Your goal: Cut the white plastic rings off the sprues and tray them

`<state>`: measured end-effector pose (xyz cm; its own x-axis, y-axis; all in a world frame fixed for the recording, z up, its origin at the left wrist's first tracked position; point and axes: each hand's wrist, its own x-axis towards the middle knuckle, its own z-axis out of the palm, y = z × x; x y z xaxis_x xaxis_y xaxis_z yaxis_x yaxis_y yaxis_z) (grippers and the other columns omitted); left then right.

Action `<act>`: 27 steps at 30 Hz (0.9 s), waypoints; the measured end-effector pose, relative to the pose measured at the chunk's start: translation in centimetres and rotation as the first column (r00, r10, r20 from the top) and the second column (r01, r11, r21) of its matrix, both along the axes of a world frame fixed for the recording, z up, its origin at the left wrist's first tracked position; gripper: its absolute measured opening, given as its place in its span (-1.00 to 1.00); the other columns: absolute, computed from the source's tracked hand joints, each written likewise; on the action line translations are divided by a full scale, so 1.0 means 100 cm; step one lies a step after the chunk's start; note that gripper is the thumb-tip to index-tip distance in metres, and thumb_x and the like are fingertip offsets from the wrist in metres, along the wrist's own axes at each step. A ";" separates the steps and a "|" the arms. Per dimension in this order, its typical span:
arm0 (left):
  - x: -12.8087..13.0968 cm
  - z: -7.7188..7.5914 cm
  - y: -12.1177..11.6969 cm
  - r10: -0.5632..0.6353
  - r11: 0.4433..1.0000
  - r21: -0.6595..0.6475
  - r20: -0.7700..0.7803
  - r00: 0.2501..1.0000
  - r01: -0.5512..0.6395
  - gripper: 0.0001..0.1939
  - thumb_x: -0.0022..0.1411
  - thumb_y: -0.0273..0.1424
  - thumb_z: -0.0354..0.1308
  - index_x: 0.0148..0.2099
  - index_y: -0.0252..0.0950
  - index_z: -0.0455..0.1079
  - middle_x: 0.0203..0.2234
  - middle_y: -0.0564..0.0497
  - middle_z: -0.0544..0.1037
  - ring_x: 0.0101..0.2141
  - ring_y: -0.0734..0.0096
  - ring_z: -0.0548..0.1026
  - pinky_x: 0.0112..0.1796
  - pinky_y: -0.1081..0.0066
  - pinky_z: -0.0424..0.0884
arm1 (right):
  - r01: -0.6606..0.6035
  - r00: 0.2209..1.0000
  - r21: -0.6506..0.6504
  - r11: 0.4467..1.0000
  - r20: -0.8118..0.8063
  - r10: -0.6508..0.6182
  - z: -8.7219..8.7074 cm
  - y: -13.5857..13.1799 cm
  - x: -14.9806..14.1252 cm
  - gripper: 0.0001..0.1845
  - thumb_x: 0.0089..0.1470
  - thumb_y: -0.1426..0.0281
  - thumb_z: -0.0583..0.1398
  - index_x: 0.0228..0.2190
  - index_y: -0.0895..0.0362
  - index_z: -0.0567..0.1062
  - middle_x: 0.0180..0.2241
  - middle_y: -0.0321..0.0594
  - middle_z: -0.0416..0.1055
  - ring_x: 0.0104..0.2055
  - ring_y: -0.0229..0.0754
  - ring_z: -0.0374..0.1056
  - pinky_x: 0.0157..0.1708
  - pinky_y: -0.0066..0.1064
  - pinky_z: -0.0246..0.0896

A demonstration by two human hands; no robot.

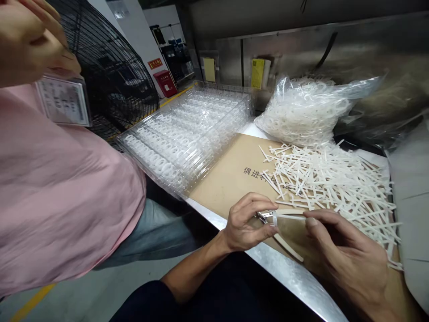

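Note:
My left hand (246, 221) is closed round a small metal clipper (264, 217), its jaws against the end of a white plastic strip (290, 216). My right hand (348, 250) pinches that same strip from the right, over a brown cardboard sheet (231, 179) on the steel table (288, 277). A second strip (288, 248) lies on the cardboard just below my hands. A pile of several white cross-shaped plastic strips (335, 179) spreads out behind my right hand.
A stack of clear plastic trays (187, 134) holding white parts sits at the table's left end. A clear bag of white plastic parts (308, 112) lies behind the pile. A person in a pink shirt (60, 188) sits at left, holding a card (63, 100). A black fan (110, 67) stands behind.

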<state>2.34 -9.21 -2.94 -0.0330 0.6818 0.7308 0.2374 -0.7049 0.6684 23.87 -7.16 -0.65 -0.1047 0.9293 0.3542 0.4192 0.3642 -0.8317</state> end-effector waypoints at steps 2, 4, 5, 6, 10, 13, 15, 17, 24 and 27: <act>0.000 -0.002 0.001 -0.024 1.000 -0.020 0.050 0.998 0.025 -0.57 0.20 -0.40 0.45 0.11 -0.32 0.53 -0.18 -0.16 0.60 -0.13 0.24 0.58 -0.11 0.29 0.57 | -0.001 0.999 -0.036 0.999 -0.040 0.000 0.001 -0.001 -0.002 -0.86 0.20 0.29 0.34 -0.17 0.00 0.64 -0.27 -0.28 0.61 -0.27 -0.22 0.55 -0.21 -0.47 0.47; 0.001 -0.003 0.001 -0.073 0.994 -0.067 0.175 0.982 0.085 -0.59 0.20 -0.43 0.44 0.09 -0.30 0.53 -0.18 -0.13 0.58 -0.14 0.24 0.59 -0.09 0.26 0.57 | -0.039 0.990 -0.092 0.995 -0.139 0.026 0.004 -0.002 -0.004 -0.66 0.22 0.29 0.34 0.02 0.02 0.57 -0.21 -0.23 0.59 -0.25 -0.20 0.55 -0.28 -0.47 0.50; 0.001 -0.003 0.001 -0.100 0.987 -0.093 0.260 0.960 0.128 -0.61 0.21 -0.44 0.42 0.08 -0.29 0.53 -0.17 -0.12 0.56 -0.15 0.25 0.61 -0.09 0.26 0.58 | -0.083 0.980 -0.113 0.990 -0.188 0.061 0.004 -0.003 -0.006 -0.58 0.23 0.29 0.33 0.11 0.02 0.51 -0.18 -0.20 0.57 -0.23 -0.18 0.55 -0.28 -0.45 0.52; 0.001 -0.004 0.001 -0.127 0.978 -0.116 0.342 0.931 0.176 -0.63 0.22 -0.44 0.41 0.08 -0.28 0.52 -0.15 -0.10 0.53 -0.15 0.26 0.62 -0.09 0.26 0.59 | -0.136 0.970 -0.123 0.983 -0.218 0.107 0.005 -0.003 -0.008 -0.54 0.24 0.29 0.32 0.15 0.02 0.46 -0.15 -0.18 0.55 -0.20 -0.17 0.55 -0.26 -0.43 0.54; 0.001 -0.003 -0.001 -0.200 0.935 -0.152 0.523 0.828 0.322 -0.65 0.27 -0.43 0.37 0.09 -0.27 0.51 -0.09 -0.09 0.46 -0.10 0.22 0.66 -0.07 0.30 0.59 | -0.313 0.944 -0.149 0.938 -0.161 0.289 -0.002 -0.003 -0.010 -0.56 0.27 0.29 0.31 0.15 -0.01 0.45 -0.07 -0.15 0.52 -0.16 -0.16 0.54 -0.17 -0.36 0.54; 0.002 -0.001 -0.003 -0.234 0.904 -0.180 0.552 0.801 0.388 -0.64 0.26 -0.43 0.38 0.09 -0.27 0.51 -0.09 -0.09 0.45 -0.09 0.22 0.66 -0.07 0.33 0.59 | -0.345 0.934 -0.178 0.922 -0.163 0.318 -0.009 -0.007 -0.010 -0.54 0.27 0.31 0.32 0.17 -0.04 0.44 -0.11 -0.17 0.55 -0.19 -0.15 0.56 -0.17 -0.33 0.54; 0.002 0.001 -0.005 -0.255 0.883 -0.201 0.555 0.792 0.425 -0.65 0.26 -0.45 0.38 0.09 -0.27 0.52 -0.09 -0.08 0.46 -0.10 0.25 0.66 -0.05 0.34 0.60 | -0.328 0.937 -0.168 0.930 -0.185 0.297 -0.011 -0.010 -0.010 -0.58 0.27 0.33 0.32 0.14 -0.05 0.48 -0.12 -0.18 0.57 -0.18 -0.15 0.56 -0.16 -0.35 0.53; 0.003 0.002 -0.006 -0.265 0.873 -0.213 0.550 0.792 0.440 -0.66 0.27 -0.46 0.37 0.09 -0.28 0.52 -0.10 -0.08 0.47 -0.10 0.27 0.66 -0.03 0.34 0.60 | -0.303 0.942 -0.138 0.943 -0.193 0.274 -0.010 -0.012 -0.010 -0.64 0.27 0.36 0.32 0.09 -0.05 0.52 -0.10 -0.19 0.58 -0.15 -0.18 0.56 -0.16 -0.40 0.51; 0.003 0.000 -0.008 -0.252 0.878 -0.229 0.527 0.812 0.421 -0.67 0.29 -0.38 0.36 0.09 -0.26 0.51 -0.09 -0.10 0.48 -0.07 0.21 0.65 0.02 0.24 0.60 | -0.301 0.936 -0.146 0.942 -0.237 0.262 -0.005 -0.013 -0.011 -0.66 0.25 0.40 0.33 0.04 -0.04 0.53 -0.21 -0.28 0.55 -0.25 -0.30 0.52 -0.23 -0.53 0.46; 0.003 0.000 -0.008 -0.228 0.884 -0.250 0.506 0.832 0.394 -0.69 0.30 -0.37 0.35 0.08 -0.24 0.52 -0.11 -0.10 0.49 -0.08 0.21 0.65 0.00 0.22 0.61 | -0.294 0.936 -0.141 0.945 -0.243 0.255 -0.004 -0.013 -0.011 -0.68 0.24 0.41 0.34 0.02 -0.03 0.54 -0.24 -0.30 0.52 -0.26 -0.32 0.50 -0.25 -0.56 0.44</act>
